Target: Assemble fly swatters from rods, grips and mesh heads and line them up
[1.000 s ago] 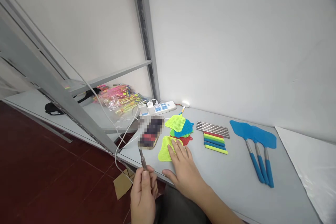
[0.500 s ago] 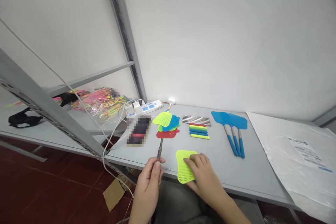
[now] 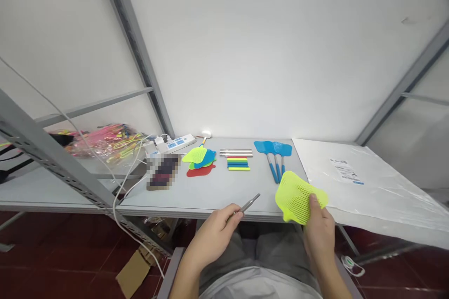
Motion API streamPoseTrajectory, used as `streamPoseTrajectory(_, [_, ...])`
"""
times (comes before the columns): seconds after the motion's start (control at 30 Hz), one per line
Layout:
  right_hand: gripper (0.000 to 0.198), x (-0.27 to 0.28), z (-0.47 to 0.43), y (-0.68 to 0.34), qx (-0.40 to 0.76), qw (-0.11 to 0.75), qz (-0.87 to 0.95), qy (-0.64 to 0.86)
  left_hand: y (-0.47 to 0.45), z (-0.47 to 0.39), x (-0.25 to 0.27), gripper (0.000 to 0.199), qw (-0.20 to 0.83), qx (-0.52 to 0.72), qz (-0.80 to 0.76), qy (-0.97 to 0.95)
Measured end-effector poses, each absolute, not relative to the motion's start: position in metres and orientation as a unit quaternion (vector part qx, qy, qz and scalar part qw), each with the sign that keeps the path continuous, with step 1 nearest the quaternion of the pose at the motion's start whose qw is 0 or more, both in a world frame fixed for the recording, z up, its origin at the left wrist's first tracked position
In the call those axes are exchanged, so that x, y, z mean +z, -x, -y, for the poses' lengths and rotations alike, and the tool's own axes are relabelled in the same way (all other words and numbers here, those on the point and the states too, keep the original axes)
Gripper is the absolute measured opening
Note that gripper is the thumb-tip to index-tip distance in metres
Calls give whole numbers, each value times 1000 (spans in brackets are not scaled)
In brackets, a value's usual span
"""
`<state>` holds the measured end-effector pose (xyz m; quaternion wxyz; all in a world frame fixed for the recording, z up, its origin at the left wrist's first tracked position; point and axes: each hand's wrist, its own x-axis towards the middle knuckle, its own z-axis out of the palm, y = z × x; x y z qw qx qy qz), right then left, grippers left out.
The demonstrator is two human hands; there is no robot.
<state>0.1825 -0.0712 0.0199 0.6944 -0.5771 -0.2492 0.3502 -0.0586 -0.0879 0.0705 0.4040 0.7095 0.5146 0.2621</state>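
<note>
Within left hand (image 3: 214, 232), rod (image 3: 250, 202); within right hand (image 3: 320, 230), lime swatter head (image 3: 293, 196).

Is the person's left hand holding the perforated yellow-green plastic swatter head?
No, the right hand grips the perforated yellow-green plastic swatter head, while the left hand holds a slim silver metal rod.

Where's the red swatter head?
The red swatter head lies on the table, left of centre in the head view, in front of the blue swatter head.
</note>
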Motion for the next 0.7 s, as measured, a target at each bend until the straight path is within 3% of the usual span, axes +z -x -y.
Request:
streamPoseTrajectory(0.23, [35, 69, 93, -175, 339, 815, 149, 446, 26, 99, 80, 34, 414, 238, -459, -749])
streamPoseTrajectory(0.7, [34, 72, 102, -161, 305, 825, 209, 428, 20, 102, 87, 30, 375, 248, -434, -781])
